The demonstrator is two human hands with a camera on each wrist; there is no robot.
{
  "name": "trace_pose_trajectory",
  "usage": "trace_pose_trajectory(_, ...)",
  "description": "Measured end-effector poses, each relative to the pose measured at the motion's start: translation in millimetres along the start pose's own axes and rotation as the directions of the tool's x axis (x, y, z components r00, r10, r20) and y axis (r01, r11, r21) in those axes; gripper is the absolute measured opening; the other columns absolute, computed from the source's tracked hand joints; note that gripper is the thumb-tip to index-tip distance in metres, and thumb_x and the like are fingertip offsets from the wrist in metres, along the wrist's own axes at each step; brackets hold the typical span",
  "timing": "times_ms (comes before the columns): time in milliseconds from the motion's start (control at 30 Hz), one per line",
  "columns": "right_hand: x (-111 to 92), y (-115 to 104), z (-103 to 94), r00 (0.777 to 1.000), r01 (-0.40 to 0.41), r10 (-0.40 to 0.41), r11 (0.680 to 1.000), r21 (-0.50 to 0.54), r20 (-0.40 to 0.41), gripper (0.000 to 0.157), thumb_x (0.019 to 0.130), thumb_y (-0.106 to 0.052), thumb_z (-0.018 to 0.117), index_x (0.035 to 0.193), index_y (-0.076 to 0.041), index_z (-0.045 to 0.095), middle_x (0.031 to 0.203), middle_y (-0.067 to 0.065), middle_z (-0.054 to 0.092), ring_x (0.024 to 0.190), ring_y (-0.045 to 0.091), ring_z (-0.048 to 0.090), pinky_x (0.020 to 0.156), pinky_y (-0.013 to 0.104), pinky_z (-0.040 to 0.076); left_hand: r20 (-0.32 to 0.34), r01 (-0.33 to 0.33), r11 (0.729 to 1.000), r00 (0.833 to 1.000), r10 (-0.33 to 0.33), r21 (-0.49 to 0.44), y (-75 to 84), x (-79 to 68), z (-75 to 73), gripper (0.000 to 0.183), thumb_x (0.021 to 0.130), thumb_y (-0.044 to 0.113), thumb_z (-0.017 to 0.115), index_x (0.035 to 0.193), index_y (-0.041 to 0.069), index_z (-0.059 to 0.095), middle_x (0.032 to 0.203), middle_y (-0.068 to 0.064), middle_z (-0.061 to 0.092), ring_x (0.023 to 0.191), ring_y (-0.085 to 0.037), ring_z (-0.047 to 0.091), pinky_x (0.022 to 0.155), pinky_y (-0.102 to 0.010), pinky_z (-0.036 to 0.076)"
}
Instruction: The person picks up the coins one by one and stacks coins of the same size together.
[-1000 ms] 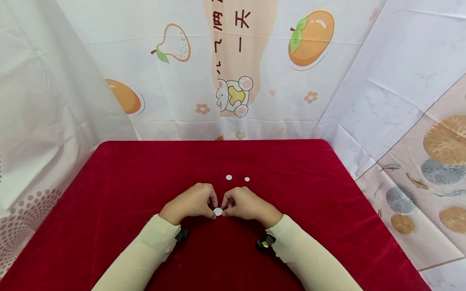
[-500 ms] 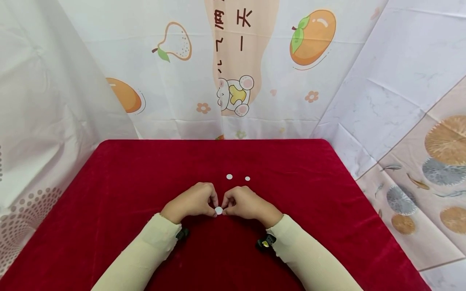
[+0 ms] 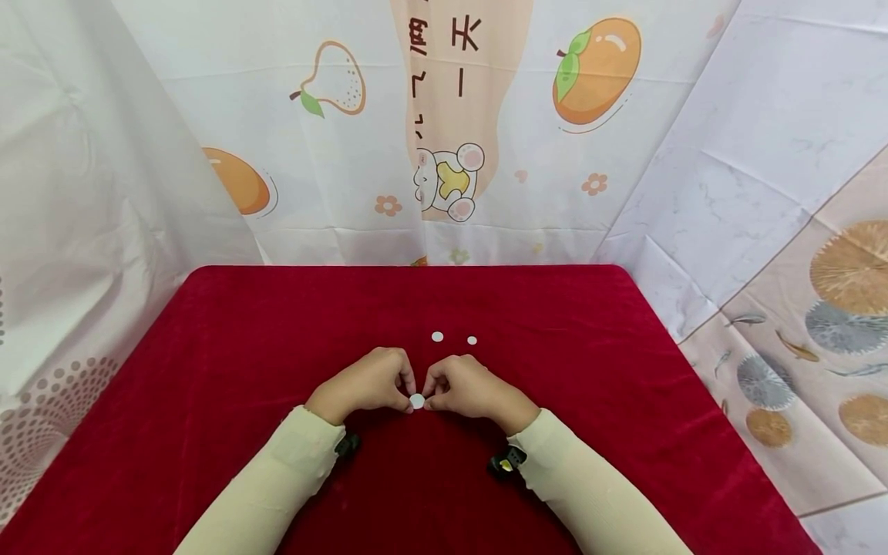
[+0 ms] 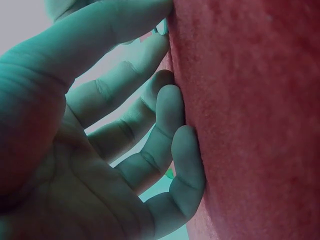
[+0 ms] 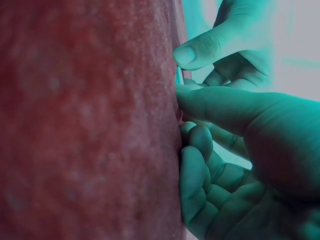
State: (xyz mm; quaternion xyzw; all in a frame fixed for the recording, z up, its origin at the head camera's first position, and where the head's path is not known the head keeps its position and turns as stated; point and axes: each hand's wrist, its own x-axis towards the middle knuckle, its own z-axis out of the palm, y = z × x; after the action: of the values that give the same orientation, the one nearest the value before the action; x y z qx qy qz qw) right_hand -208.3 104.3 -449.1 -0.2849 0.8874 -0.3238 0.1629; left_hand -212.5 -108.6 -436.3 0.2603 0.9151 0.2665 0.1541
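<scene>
Between my two hands lies a small white round disc (image 3: 417, 401), at the front middle of the red cloth. My left hand (image 3: 375, 381) pinches its left edge with thumb and forefinger. From the other side my right hand (image 3: 468, 389) holds the right edge the same way. In the left wrist view, a sliver of the disc (image 4: 161, 27) shows by the thumb tip, and the other fingers (image 4: 170, 107) rest against the cloth. The right wrist view has the disc (image 5: 178, 75) edge-on between both thumbs, low at the cloth.
Beyond the hands lie two more white discs, one (image 3: 437, 337) larger than the other (image 3: 472, 340). Red cloth (image 3: 277, 308) covers the table. A printed white curtain (image 3: 312, 177) hangs behind it, with more curtains at both sides.
Both hands stay in the same pose at the disc. The whole head view has shifted very slightly.
</scene>
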Motion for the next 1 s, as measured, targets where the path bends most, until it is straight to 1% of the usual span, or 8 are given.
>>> trace_pose_trajectory(167, -0.1, -0.6, 0.1, 1.0, 0.0, 0.0, 1.0, -0.002, 0.003, 0.01, 0.087, -0.016, 0.084, 0.085, -0.023, 0.078, 0.068, -0.01, 0.068, 0.059, 0.005, 0.058, 0.056, 0.022, 0.047, 0.009, 0.019, 1.0, 1.0, -0.019, -0.021, -0.3, -0.4, -0.1, 0.018, 0.074, 0.014, 0.094, 0.073, 0.021, 0.077, 0.088, 0.006, 0.065, 0.076, -0.011, 0.056, 0.064, -0.027, 0.05)
trace_pose_trajectory(567, 0.6, -0.6, 0.0, 1.0, -0.011, 0.011, 1.0, -0.004, -0.003, 0.01, 0.086, -0.017, 0.085, 0.087, -0.022, 0.077, 0.068, -0.01, 0.068, 0.061, 0.005, 0.058, 0.058, 0.022, 0.047, 0.017, 0.039, 0.998, 0.999, -0.038, -0.04, -1.9, -1.3, -1.0, 0.019, 0.075, 0.015, 0.094, 0.074, 0.022, 0.076, 0.093, 0.006, 0.063, 0.08, -0.012, 0.055, 0.068, -0.029, 0.05)
trace_pose_trajectory(833, 0.2, -0.6, -0.1, 1.0, -0.01, 0.01, 1.0, 0.001, -0.001, 0.009, 0.087, -0.018, 0.085, 0.088, -0.021, 0.077, 0.068, -0.009, 0.068, 0.06, 0.005, 0.057, 0.057, 0.022, 0.047, 0.018, 0.046, 0.998, 0.999, -0.045, -0.048, -2.2, -1.9, -0.2, 0.02, 0.075, 0.015, 0.094, 0.073, 0.023, 0.075, 0.092, 0.006, 0.063, 0.079, -0.012, 0.055, 0.067, -0.028, 0.05)
trace_pose_trajectory(1000, -0.3, -0.4, 0.0, 1.0, -0.007, 0.007, 1.0, 0.006, -0.003, 0.009, 0.086, -0.017, 0.085, 0.087, -0.021, 0.077, 0.068, -0.009, 0.068, 0.06, 0.005, 0.058, 0.057, 0.022, 0.047, 0.014, 0.033, 0.999, 0.999, -0.033, -0.039, -2.8, -1.9, 0.3, 0.021, 0.075, 0.016, 0.094, 0.073, 0.025, 0.075, 0.091, 0.007, 0.063, 0.078, -0.012, 0.055, 0.067, -0.029, 0.05)
